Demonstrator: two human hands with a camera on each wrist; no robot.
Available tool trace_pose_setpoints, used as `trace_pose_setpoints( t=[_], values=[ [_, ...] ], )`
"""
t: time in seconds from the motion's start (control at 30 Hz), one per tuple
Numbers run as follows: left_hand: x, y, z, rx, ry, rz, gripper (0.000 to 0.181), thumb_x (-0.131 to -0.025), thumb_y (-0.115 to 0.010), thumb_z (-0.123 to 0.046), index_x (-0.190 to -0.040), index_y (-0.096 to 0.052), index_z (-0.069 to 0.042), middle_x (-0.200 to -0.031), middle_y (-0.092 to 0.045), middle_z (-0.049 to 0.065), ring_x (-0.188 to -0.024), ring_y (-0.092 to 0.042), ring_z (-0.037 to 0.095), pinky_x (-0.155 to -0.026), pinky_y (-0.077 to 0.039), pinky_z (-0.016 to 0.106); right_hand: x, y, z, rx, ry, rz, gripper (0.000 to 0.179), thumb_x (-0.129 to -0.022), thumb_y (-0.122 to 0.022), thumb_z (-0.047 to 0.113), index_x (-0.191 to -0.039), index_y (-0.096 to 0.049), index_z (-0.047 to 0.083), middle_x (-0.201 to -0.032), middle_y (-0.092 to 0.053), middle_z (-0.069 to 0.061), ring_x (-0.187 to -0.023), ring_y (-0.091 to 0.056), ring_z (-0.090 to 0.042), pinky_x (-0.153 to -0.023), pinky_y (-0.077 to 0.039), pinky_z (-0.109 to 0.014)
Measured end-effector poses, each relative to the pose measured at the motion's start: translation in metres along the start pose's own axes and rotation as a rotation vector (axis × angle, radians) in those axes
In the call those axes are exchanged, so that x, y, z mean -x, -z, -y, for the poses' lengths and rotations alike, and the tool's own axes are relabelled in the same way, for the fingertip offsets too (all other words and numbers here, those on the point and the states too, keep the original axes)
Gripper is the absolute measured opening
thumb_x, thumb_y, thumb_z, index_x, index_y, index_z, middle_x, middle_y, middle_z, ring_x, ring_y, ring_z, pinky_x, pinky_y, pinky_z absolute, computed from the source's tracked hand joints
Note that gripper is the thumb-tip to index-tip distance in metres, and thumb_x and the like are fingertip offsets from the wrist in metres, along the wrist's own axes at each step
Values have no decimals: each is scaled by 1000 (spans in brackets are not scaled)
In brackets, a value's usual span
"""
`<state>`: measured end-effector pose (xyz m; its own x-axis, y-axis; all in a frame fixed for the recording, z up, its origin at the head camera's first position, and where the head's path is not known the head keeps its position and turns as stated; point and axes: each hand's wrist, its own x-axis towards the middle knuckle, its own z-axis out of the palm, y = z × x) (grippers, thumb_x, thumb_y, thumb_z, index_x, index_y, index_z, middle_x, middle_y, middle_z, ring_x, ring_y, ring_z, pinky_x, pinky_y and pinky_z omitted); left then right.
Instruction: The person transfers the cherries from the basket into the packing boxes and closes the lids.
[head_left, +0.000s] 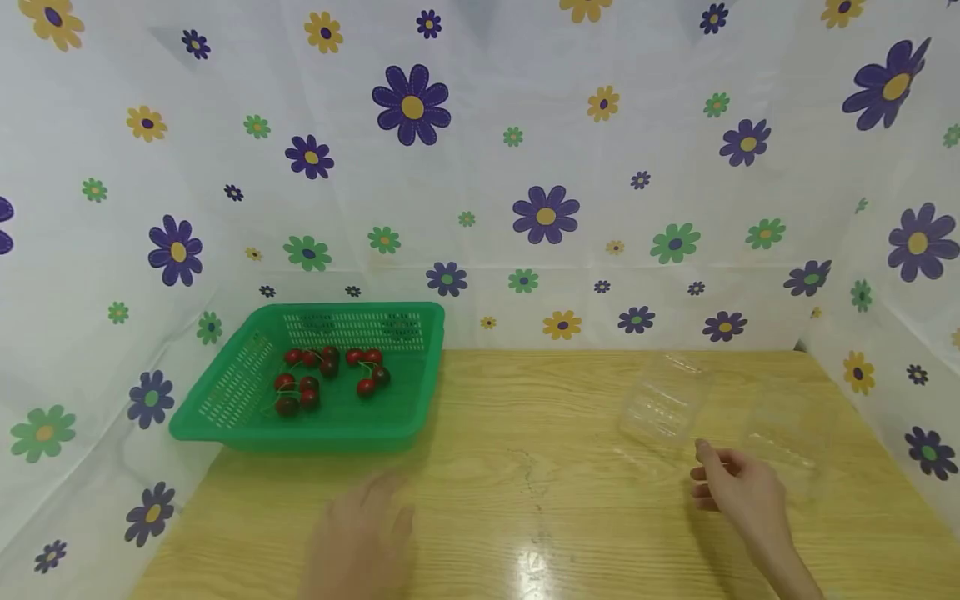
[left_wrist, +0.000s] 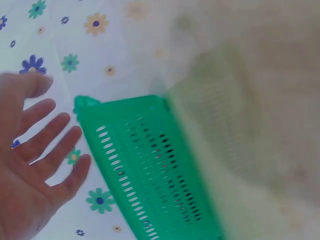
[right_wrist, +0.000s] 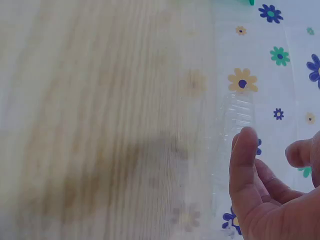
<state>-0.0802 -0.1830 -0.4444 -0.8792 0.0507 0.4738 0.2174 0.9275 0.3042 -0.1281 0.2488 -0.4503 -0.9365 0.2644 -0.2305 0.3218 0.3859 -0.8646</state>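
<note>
A green plastic basket (head_left: 300, 439) with slotted sides stands at the left of the table, several dark red cherries (head_left: 309, 399) with green stems lying in it. My left hand (head_left: 360, 537), blurred in the head view, hovers in front of the basket with fingers spread and nothing in them. To the right lies a clear plastic box (head_left: 663, 398), with a second clear plastic section (head_left: 787, 437) beside it. My right hand (head_left: 746, 496) is close in front of these, fingers loosely bent, thumb apart, holding nothing.
The wooden table (head_left: 525, 417) has a light grain and a few dark marks near its middle. A white flower-printed sheet (head_left: 480, 167) hangs behind it and along both sides, close to the basket's left edge.
</note>
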Motion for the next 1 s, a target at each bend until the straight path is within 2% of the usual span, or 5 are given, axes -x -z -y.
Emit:
trace_pose_setpoints(
  t=[0.17,0.27,0.47,0.7,1.0],
  values=[
    [-32,11,6,36,-200,-197,30,-80,-82,-4,-108,-74,-5,-107,-74,11,-96,-71,31,-75,-61,47,-17,-8,5,-153,-84,26,68,-105,-49,49,-133,-54,-13,-82,-74,1,-66,-73,-10,-65,-63,-28],
    [-49,12,8,22,-291,-239,31,-79,-83,-4,-108,-73,0,-105,-73,14,-93,-71,33,-73,-61,45,-24,-11,5,-183,-95,30,68,-105,-49,48,-131,-53,-14,-78,-72,3,-63,-71,-9,-64,-63,-27],
    [-66,7,11,-20,-258,-133,39,-85,-82,-12,-118,-70,5,-115,-71,20,-103,-68,40,-83,-60,53,-33,-17,6,-199,-107,28,64,-105,-50,46,-127,-54,-15,-73,-71,2,-60,-71,-10,-62,-63,-28],
    [-67,-3,14,-86,-161,44,33,-95,-73,-21,-117,-72,3,-117,-73,19,-105,-70,40,-88,-59,56,-35,-23,5,-225,-113,12,55,-105,-55,34,-129,-51,-15,-71,-71,3,-59,-71,-8,-63,-63,-27],
    [-72,-12,15,-104,-148,118,32,-101,-64,-20,-121,-69,5,-113,-73,20,-106,-69,39,-99,-54,57,-35,-27,2,-299,-125,15,46,-101,-63,17,-128,-52,-19,-74,-74,1,-63,-74,-10,-65,-63,-26]
  ],
)
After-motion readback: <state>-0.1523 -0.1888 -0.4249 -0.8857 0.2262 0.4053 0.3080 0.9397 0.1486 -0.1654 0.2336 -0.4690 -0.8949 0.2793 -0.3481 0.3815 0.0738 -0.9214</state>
